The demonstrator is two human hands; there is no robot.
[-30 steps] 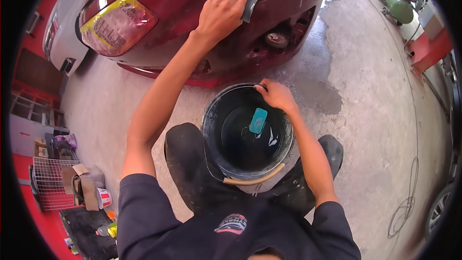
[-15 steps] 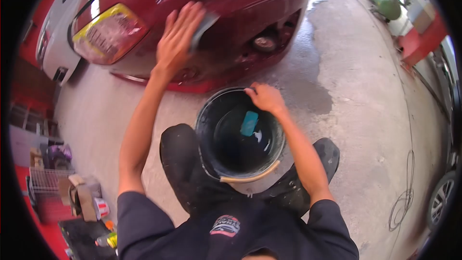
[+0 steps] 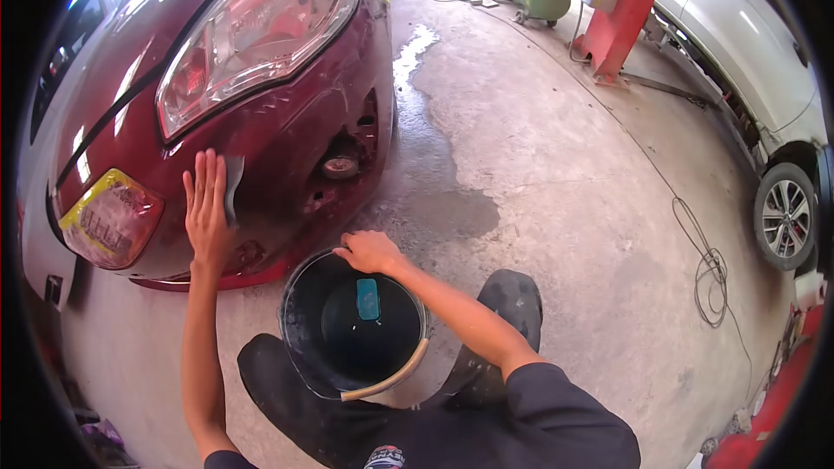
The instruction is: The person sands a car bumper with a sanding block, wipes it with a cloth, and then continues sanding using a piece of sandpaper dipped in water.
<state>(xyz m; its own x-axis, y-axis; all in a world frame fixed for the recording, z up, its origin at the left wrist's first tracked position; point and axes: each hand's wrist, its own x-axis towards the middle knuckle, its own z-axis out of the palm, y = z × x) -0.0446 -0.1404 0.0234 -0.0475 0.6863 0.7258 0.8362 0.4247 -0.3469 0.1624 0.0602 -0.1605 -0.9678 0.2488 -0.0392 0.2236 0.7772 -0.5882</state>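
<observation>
at the lower front corner of the red bumper [image 3: 287,135], in the head view, the left arm is reaching up almost straight from the bottom edge. the left hand [image 3: 207,213] is lying flat and fully open, fingers stretching upward side by side. its palm is pressing a grey sheet [image 3: 233,189] against the paint, and only a narrow, slightly curled strip of the sheet is showing beside the fingers. the right arm is angling in from the lower right, bending at the elbow. the right hand [image 3: 369,252] is curling over the far rim of the bucket [image 3: 294,330], fingers closing on the edge, knuckles up. the bucket is standing on the concrete floor [image 3: 539,165] between the person's knees, just beside the bumper's lower lip.

the bumper is showing glossy dark red paint, turning dull and scuffed near the left hand. above it the headlight [image 3: 261,26] is presenting a smooth, clear lens. the bucket is round, black and scuffed, and is holding dark water. a teal block [image 3: 367,299], rectangular with rounded corners, is sitting in the water. a tan tube grip [image 3: 391,379] is lying along the near rim. the floor is looking rough and grey, with a dark wet streak running beside the car.
</observation>
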